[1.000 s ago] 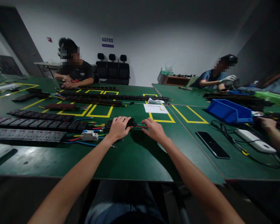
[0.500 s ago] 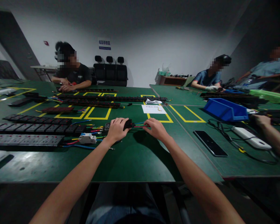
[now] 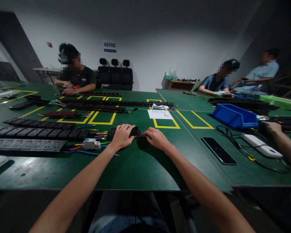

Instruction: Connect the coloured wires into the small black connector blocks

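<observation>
My left hand [image 3: 122, 136] lies over a small black module [image 3: 135, 131], its fingers curled round the body and holding it to the table. A pale square mark like a display shows on the module's left end; my hand hides the middle. Coloured wires [image 3: 141, 133] come out of the right end. Close beside it, my right hand [image 3: 157, 138] is closed in a pinch on these wires, its fingertips hiding most of them. Left of my hands lie loose wire ends with metal lugs and a white circuit breaker [image 3: 91, 144], wired near a grey power strip [image 3: 26, 145].
More black power strips [image 3: 38, 124] lie at left and across the middle. A white paper sheet [image 3: 160, 114], a phone [image 3: 218, 150], a blue bin [image 3: 234, 116] and a white adapter with black cable [image 3: 261, 145] are rightward. A co-worker's hand [image 3: 273, 127] is at far right; other people sit beyond.
My right hand has slid left along the wires, close to the module's end. My left hand stays on the module. At far right, a person in light blue has shifted left in view.
</observation>
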A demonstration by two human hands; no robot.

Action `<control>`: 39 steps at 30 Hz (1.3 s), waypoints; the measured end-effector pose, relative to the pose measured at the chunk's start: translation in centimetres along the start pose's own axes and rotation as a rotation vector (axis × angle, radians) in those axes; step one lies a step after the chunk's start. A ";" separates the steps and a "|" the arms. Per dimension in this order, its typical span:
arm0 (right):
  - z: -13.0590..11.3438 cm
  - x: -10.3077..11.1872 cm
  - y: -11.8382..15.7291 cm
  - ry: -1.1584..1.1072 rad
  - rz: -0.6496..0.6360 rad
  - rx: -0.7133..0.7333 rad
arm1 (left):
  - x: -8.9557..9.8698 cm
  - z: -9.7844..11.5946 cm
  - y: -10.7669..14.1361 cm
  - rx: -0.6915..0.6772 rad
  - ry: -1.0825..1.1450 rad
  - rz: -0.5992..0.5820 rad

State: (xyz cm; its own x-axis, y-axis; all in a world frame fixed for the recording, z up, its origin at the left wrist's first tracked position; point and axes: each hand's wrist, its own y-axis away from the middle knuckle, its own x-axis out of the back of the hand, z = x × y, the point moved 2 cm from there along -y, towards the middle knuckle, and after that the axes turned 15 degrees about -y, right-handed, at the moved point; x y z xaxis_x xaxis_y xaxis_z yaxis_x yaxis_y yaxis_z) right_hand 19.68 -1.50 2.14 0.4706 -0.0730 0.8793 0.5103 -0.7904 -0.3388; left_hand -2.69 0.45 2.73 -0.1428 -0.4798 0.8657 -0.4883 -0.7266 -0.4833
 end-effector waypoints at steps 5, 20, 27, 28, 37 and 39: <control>0.0 -0.6 0.0 0.017 0.006 0.029 | 0.0 0.0 0.0 -0.012 0.005 0.001; -0.2 -0.8 0.0 0.026 0.057 -0.017 | -0.3 0.2 0.0 -0.013 0.030 -0.008; 0.3 -1.5 -0.1 0.028 0.081 -0.049 | -0.4 0.3 0.1 -0.009 0.032 -0.007; 0.3 -1.5 -0.1 0.025 0.084 -0.051 | -0.4 0.3 0.1 -0.007 0.033 -0.009; 1.1 -0.2 0.0 -0.155 0.104 0.036 | 0.0 0.0 0.0 0.016 0.039 0.002; 1.6 0.5 0.0 -0.222 0.190 0.026 | 0.1 0.0 0.0 0.001 0.039 0.010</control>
State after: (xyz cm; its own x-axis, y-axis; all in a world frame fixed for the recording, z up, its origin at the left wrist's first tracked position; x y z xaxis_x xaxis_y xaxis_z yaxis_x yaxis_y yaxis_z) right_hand 21.09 -0.62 2.07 0.7042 -0.0808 0.7054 0.4151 -0.7591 -0.5014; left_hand -2.68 0.38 2.83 -0.1812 -0.4670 0.8655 -0.4863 -0.7224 -0.4916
